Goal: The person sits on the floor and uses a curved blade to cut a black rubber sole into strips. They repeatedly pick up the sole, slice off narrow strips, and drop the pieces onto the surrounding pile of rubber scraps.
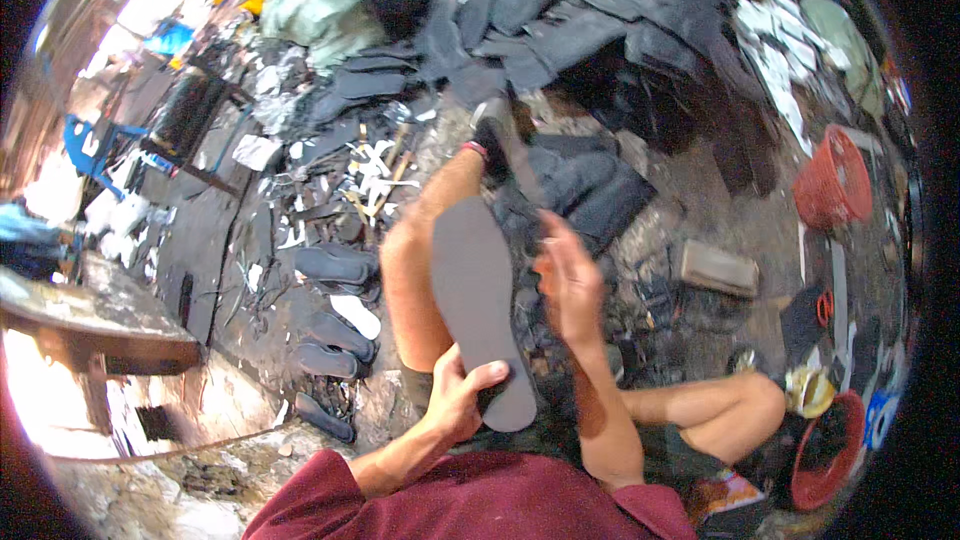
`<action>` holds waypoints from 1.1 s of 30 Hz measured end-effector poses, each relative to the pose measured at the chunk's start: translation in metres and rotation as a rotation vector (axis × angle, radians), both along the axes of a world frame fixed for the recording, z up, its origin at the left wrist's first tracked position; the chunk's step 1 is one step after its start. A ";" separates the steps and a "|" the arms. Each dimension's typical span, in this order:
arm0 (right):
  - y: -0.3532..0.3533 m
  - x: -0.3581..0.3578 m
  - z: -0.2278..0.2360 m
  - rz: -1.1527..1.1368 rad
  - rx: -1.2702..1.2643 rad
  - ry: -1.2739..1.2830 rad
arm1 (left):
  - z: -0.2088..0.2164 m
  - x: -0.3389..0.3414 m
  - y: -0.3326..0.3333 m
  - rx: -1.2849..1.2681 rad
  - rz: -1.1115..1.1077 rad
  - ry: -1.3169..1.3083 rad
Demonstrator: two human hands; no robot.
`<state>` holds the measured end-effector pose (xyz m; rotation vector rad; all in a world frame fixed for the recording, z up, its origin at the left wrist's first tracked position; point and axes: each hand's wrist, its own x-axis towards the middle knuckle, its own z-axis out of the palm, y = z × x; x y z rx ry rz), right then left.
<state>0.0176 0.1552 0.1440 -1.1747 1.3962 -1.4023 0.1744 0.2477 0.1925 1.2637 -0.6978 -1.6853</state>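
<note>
A grey shoe sole [475,280] stands lengthwise in front of me, its heel end toward my body. My left hand [462,395] is closed on that heel end, thumb lying across the top face. Just right of the sole is my right hand [572,285], smeared by motion. Its fingers are closed around what looks like a long knife [522,165], whose flat narrow blade points away from me. A bit of orange shows at the palm. The blade is apart from the sole, and its handle is mostly hidden by the fingers.
Dark sheets and cut pieces [580,25] are heaped at the far side. On the left lie dark soles [335,265] and white scraps [370,180], near a wooden bench [100,340]. To the right are a pale block [718,270], orange-handled scissors [825,308] and a red basket [835,180].
</note>
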 end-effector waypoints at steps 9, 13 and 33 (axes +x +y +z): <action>0.039 -0.123 -0.050 -0.507 0.248 -0.212 | -0.105 0.199 0.022 -0.088 0.823 -0.657; 0.044 -0.110 -0.054 -0.553 0.336 -0.174 | -0.273 0.297 0.138 0.314 1.039 -1.379; -0.117 -0.073 -0.177 -0.343 0.407 -0.181 | -0.310 0.347 0.163 0.375 0.735 -1.846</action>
